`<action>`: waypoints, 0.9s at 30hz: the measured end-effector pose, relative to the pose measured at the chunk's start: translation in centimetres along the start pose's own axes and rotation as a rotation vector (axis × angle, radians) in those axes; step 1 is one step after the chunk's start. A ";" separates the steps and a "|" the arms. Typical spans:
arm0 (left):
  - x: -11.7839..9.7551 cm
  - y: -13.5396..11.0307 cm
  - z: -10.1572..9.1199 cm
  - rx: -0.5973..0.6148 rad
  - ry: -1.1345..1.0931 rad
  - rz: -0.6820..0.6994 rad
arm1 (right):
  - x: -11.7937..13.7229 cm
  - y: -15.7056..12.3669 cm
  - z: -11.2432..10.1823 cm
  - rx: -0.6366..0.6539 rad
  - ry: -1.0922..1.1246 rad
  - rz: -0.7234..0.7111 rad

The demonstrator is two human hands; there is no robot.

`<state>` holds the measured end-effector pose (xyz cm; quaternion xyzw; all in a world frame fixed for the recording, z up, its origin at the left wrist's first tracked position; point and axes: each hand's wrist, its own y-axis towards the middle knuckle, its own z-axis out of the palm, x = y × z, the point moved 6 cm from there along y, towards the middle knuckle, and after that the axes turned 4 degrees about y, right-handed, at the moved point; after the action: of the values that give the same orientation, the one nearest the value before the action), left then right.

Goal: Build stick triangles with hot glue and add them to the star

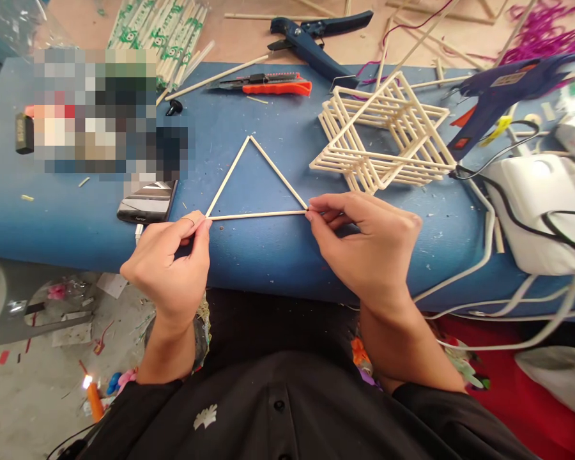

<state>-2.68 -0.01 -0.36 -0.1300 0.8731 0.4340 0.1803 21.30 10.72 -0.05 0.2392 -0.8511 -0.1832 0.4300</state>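
A triangle of three thin wooden sticks (273,172) lies over the blue padded table (76,223), its apex pointing away from me. My left hand (170,265) pinches the triangle's left bottom corner between thumb and forefinger. My right hand (364,246) pinches the right bottom corner the same way. Both hands are closed on the stick ends, holding the bottom stick level near the table's front edge.
A lattice box of glued sticks (388,137) stands just behind my right hand. Farther back lie a blue glue gun (503,89), an orange utility knife (268,84), blue pliers (316,41) and packs of chopsticks (165,35). A phone (148,201) lies left; a white adapter with cables (531,211) right.
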 end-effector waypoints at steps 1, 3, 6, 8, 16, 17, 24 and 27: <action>0.0 0.0 0.0 -0.001 -0.003 -0.001 | 0.0 0.0 0.0 0.000 0.002 0.002; 0.1 -0.1 0.1 -0.001 -0.008 -0.006 | 0.0 0.0 0.0 -0.008 0.005 -0.005; 0.2 -0.1 0.1 0.004 -0.021 -0.015 | 0.1 0.0 0.0 -0.010 0.010 -0.017; 0.2 -0.1 0.1 0.007 -0.022 -0.019 | 0.1 0.1 0.0 -0.006 0.012 -0.014; 0.2 0.1 0.2 0.004 -0.013 -0.040 | 0.0 0.0 0.0 -0.017 0.025 0.019; 0.2 0.0 0.2 0.001 -0.007 -0.040 | 0.0 0.0 0.0 -0.017 0.024 0.021; 0.2 0.0 0.3 0.014 0.028 -0.052 | -0.1 0.2 0.2 0.010 -0.024 0.059; 0.1 0.0 0.2 0.024 0.045 -0.056 | -0.1 0.2 0.2 0.011 -0.024 0.064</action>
<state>-2.73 0.16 -0.55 -0.1619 0.8782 0.4151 0.1740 21.19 10.96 -0.12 0.2119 -0.8644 -0.1674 0.4241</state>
